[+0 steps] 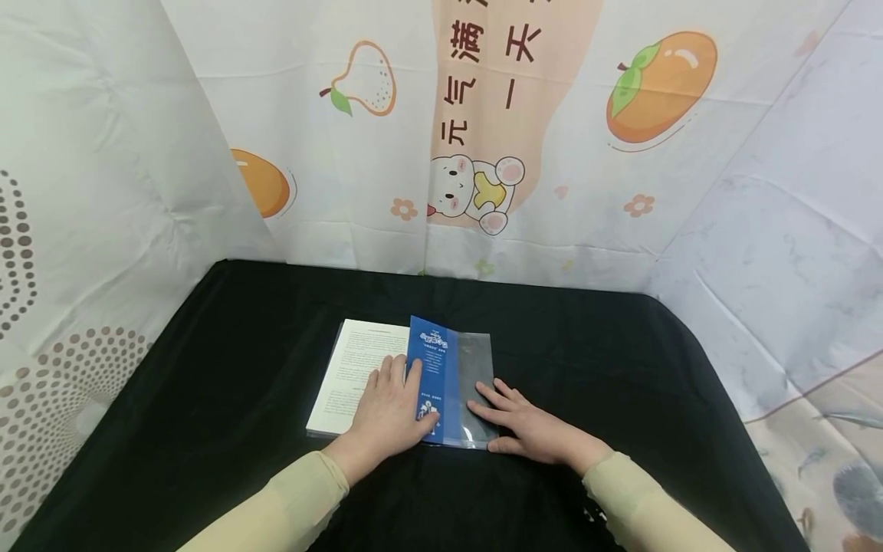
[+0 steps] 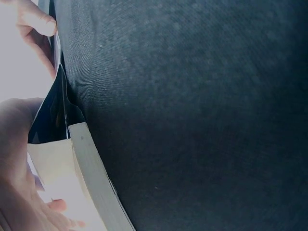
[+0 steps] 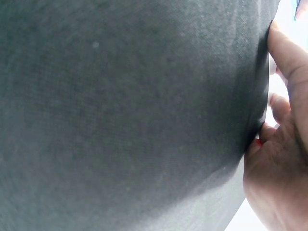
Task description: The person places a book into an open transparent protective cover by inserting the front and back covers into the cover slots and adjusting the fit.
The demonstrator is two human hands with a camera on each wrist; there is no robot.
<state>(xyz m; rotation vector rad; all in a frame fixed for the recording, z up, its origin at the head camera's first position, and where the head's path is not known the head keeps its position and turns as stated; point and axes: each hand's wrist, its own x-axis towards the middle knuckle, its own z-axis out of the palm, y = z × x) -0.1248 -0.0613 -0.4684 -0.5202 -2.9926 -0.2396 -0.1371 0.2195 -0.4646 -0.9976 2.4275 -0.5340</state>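
An opened book (image 1: 345, 376) lies in the middle of the table, a page of printed text facing up on its left side. Its blue cover (image 1: 434, 372) stands slightly raised beside the page, and a clear plastic book cover (image 1: 476, 356) extends to the right of it. My left hand (image 1: 386, 414) rests across the page and the blue cover, fingers pointing away from me and thumb out to the right. With spread fingers, my right hand (image 1: 527, 425) touches the plastic's right part. In the left wrist view the thick page block (image 2: 94, 168) shows edge-on.
Black cloth (image 1: 207, 399) covers the table around the book. Behind it hangs a white curtain (image 1: 372, 176) printed with fruit, flowers and a bear. A dotted white cloth (image 1: 76, 307) hangs on the left, and a pale patterned one (image 1: 779, 268) on the right.
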